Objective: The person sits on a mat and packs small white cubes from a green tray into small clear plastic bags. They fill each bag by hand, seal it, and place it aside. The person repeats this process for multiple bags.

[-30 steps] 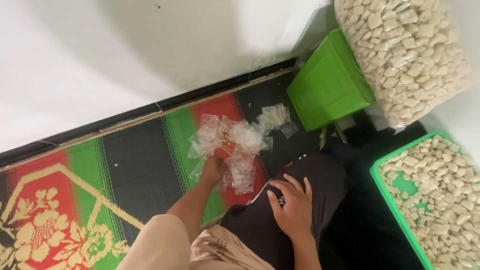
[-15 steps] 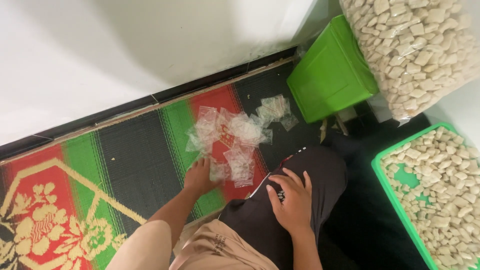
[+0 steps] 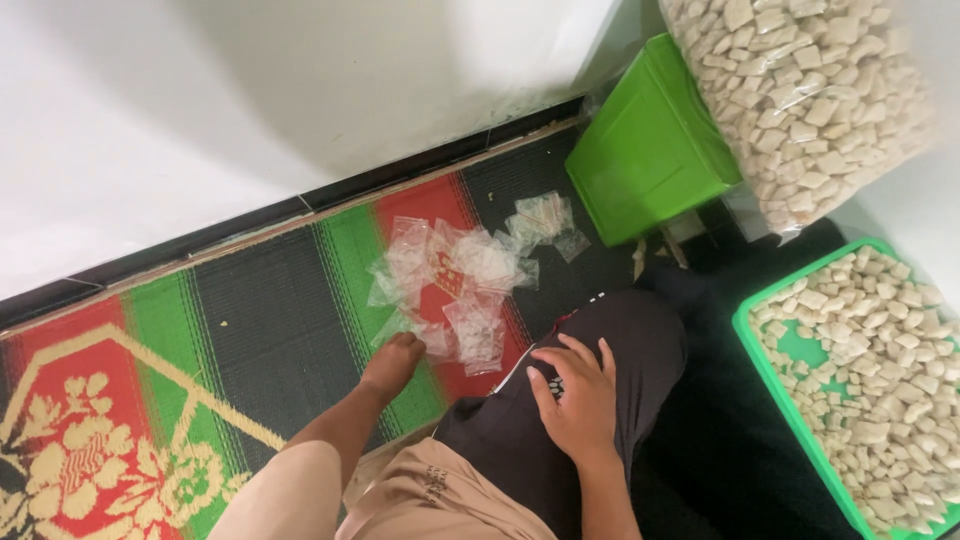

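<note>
Right hand [image 3: 578,395] rests flat on the dark-trousered knee [image 3: 600,350], fingers spread, grip empty; no change over the last second.

Left hand [image 3: 392,362] is down on the mat [image 3: 250,330] at the near edge of the bags [image 3: 455,285]. A second ago it lay further in among them; it has since drawn back toward the body. Fingers are curled under and hidden from this angle, so whether the grip has closed on a bag cannot be told. Reading: the reach into the pile looks finished, and the hand may be bringing one bag away, though none shows clearly in it.

The bags, small clear plastic ones, lie loose on the red and green stripes, a few strays nearer the green box [image 3: 650,150].

Right side: green tray [image 3: 755,345] of pale chunks, just beside the knee. Beyond the box, a large clear sack [image 3: 800,90] of the same chunks. White wall [image 3: 250,100] at the far edge of the mat.
</note>
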